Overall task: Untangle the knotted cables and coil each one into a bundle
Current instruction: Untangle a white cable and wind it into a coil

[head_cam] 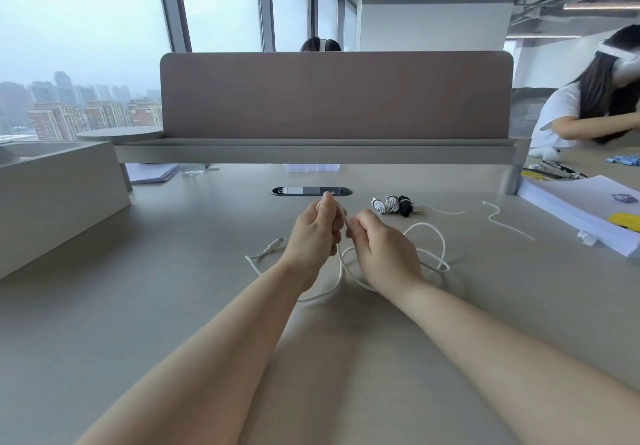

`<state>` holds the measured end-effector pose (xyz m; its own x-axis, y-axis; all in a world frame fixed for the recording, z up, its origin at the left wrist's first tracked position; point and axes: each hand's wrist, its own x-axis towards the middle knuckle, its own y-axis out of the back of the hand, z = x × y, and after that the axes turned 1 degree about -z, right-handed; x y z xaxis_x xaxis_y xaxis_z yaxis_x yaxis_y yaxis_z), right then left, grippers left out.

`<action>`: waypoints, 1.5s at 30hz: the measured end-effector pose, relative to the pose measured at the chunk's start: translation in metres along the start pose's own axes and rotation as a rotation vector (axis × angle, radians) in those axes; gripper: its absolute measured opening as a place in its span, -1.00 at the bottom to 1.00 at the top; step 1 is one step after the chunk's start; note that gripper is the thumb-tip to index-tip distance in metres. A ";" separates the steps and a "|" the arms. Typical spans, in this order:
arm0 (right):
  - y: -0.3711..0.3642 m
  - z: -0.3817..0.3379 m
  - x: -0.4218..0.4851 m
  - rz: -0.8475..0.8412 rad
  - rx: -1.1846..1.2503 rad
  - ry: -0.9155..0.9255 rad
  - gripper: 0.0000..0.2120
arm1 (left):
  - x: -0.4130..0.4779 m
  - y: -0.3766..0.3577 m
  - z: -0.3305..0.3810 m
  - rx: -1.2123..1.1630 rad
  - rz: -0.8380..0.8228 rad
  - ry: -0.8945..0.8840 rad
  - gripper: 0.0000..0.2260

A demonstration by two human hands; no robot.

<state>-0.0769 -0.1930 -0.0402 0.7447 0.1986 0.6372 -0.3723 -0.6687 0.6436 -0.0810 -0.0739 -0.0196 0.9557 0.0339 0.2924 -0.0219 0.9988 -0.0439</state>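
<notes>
A white cable [429, 228] lies in loose loops on the grey desk [173, 306], running up into both hands. My left hand [313, 233] grips the cable's upper part with curled fingers, raised a little over the desk. My right hand [381, 247] pinches the same cable close beside the left. The cable's plug end [272, 246] trails on the desk to the left of my left wrist. Three coiled bundles [393, 204], two black-and-white and one black, sit behind my right hand. Another thin white cable [502, 218] lies loose further right.
A brown partition [336, 95] with a shelf closes off the back of the desk. A cable port [311, 191] sits in the desk just behind my hands. White paper stacks [581, 212] lie at right, where another person [588, 112] leans on the desk. A grey box [59, 195] stands at left.
</notes>
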 end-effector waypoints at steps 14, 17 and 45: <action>-0.010 0.010 0.000 -0.225 -0.070 0.053 -0.74 | 0.003 -0.002 0.011 -0.284 0.148 -0.007 -0.66; -0.010 0.006 -0.004 -0.242 -0.334 0.249 -0.67 | 0.006 0.000 0.010 -0.176 0.209 -0.042 -0.68; 0.007 0.019 0.011 0.120 0.243 -0.154 -0.71 | -0.009 -0.009 0.005 0.302 -0.369 0.098 -0.59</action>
<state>-0.0610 -0.2090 -0.0364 0.7855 0.0098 0.6188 -0.3331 -0.8360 0.4360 -0.0911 -0.0830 -0.0169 0.9384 -0.3140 0.1444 0.2537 0.9095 0.3292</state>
